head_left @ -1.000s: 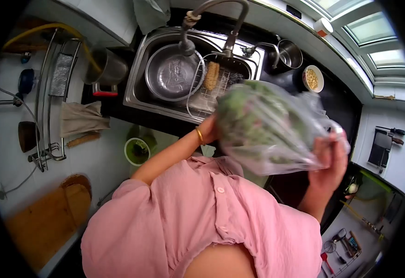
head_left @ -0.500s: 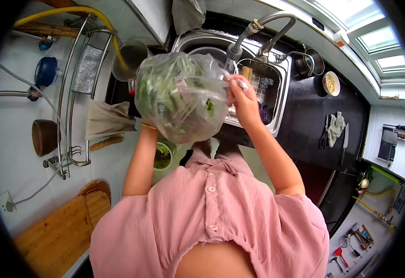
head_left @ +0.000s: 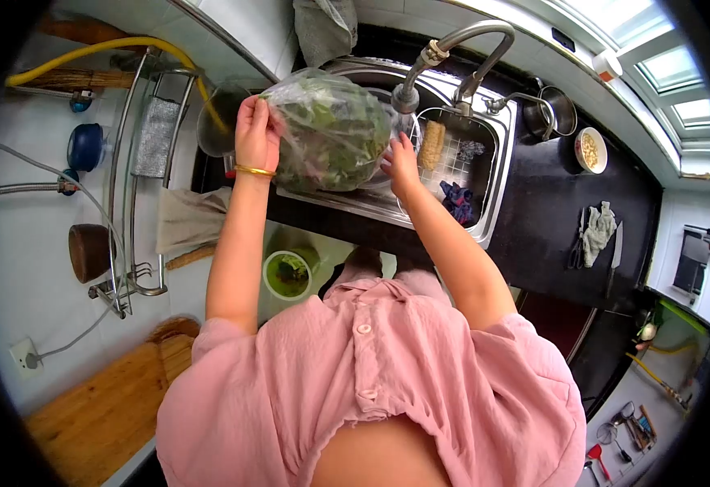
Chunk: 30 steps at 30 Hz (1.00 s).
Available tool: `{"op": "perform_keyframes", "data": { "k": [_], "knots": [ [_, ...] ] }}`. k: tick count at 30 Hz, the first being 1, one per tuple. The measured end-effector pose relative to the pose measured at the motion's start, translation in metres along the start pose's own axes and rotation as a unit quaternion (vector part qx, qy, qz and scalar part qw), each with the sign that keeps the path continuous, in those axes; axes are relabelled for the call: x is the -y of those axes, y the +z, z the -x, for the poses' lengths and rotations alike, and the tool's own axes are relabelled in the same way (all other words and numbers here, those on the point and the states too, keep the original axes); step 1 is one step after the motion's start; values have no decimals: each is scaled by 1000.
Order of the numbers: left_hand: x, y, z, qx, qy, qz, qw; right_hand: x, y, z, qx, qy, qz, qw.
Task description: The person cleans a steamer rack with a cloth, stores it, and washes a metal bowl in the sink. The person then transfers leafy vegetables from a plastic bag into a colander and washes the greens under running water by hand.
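Observation:
A clear plastic bag full of leafy greens is over the left basin of the sink. My left hand, with a gold-coloured bangle at the wrist, is closed on the bag's upper left edge. On the opposite side, my right hand has its bent fingers against the lower right side of the bag, holding it there. Some of those fingertips are hidden by the plastic. Behind the bag, part of a round metal bowl shows in the left basin.
The faucet hangs just right of the bag. A loofah-like scrubber and dark cloth lie in the right basin. A knife, a rag and a food bowl are on the counter. A green-filled bucket stands below.
The bag has moved away from my body, over the left basin. My left hand has come from beneath it to its upper left edge. My right hand has shifted from the gathered plastic to the bag's side.

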<state>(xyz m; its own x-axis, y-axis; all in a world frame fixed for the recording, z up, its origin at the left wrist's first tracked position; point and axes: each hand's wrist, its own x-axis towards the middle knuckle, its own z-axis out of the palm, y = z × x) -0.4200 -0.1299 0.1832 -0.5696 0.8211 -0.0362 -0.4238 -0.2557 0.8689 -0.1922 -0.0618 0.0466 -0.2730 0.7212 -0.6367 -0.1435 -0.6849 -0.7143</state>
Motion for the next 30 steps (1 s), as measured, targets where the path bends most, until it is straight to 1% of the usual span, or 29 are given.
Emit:
{"op": "perform_keyframes", "data": {
  "k": [2,4,6,7,8,10,11,12,15,17,18,20,21,22,24,25,26,28,30],
  "knots": [
    [3,5,-8,65,-9,-4,998,-4,-6,2,-2,1,-20,1000],
    [9,14,-20,49,-12,1,999,-4,-12,8,2,6,-4,1000],
    [14,21,-31,109,-26,20,993,-4,-18,21,-7,4,26,1000],
    [13,29,-33,97,-28,13,995,-10,-24,22,-7,-16,31,999],
    [10,32,-34,99,-31,13,995,-17,-30,23,-10,-16,28,999],
    [1,34,-38,112,-8,-6,994,-25,-39,28,-4,-36,49,998],
    [-6,36,-39,112,0,-15,994,-23,-46,33,28,-2,52,998],
    [-11,39,-38,95,11,-28,995,-24,-51,38,27,-1,49,998],
    [-25,47,-43,121,34,-32,992,-23,-53,55,38,7,62,997],
    [-31,63,-43,110,45,-41,992,-16,-47,70,66,-128,135,980],
    [-30,64,-45,109,47,-42,992,-9,-41,80,68,-128,135,980],
    [-28,65,-51,136,35,-74,987,24,-19,110,121,-272,222,929],
    [-25,70,-50,126,35,-79,988,44,-9,124,119,-308,243,912],
    [-26,73,-47,125,37,-79,988,59,-2,132,120,-309,244,911],
    [-27,78,-41,151,63,-105,981,83,9,139,106,-402,291,862],
    [-25,77,-39,142,72,-92,983,92,15,138,96,-435,284,849],
    [-25,76,-40,141,73,-91,983,99,18,133,97,-435,286,848],
    [-25,74,-43,101,123,-106,982,114,26,121,84,-500,289,812],
    [-31,86,-41,115,139,-109,978,133,44,114,95,-503,265,817]
  ]
}}
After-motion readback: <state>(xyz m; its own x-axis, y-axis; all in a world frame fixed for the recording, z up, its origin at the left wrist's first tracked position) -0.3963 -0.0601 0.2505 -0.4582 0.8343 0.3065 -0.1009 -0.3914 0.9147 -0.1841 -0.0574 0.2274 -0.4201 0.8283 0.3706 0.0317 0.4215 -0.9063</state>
